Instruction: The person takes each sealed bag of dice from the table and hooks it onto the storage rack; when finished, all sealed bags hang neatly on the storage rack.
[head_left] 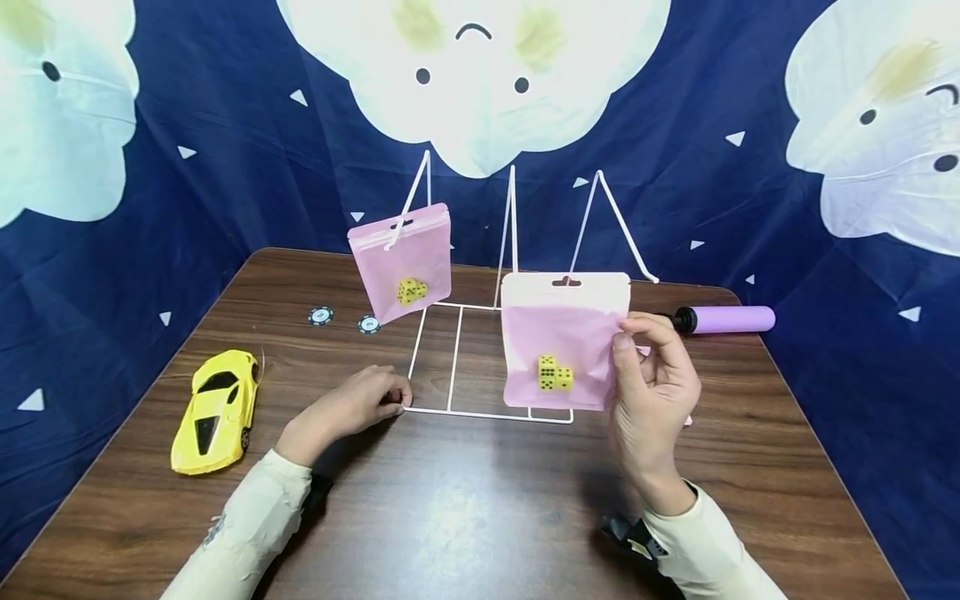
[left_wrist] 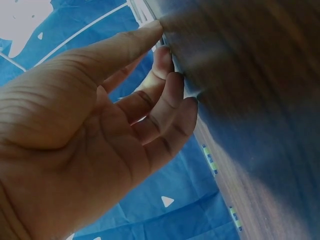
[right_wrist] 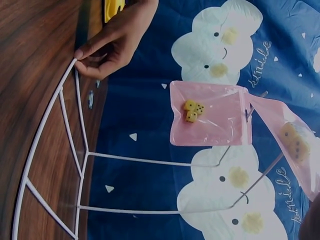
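Observation:
My right hand (head_left: 656,383) pinches the right edge of a pink zip bag (head_left: 562,329) between thumb and fingers. Yellow dice (head_left: 555,374) show in the bag's lower half, and its hang hole is at the top. The bag hangs upright before the right part of a white wire display rack (head_left: 487,415). My left hand (head_left: 367,396) pinches the rack's front left corner, thumb and fingertips at the wire. On the rack's left hook, a second pink bag (right_wrist: 220,115) hangs by its hole with yellow dice (right_wrist: 191,110) inside. No bag shows on the middle hook (head_left: 513,217).
To the left stands a yellow toy car (head_left: 215,412). Two poker chips (head_left: 321,316) lie behind my left hand. A purple pump-like cylinder (head_left: 731,319) with a black end lies at the back right. Pink material (head_left: 687,421) peeks out behind my right hand.

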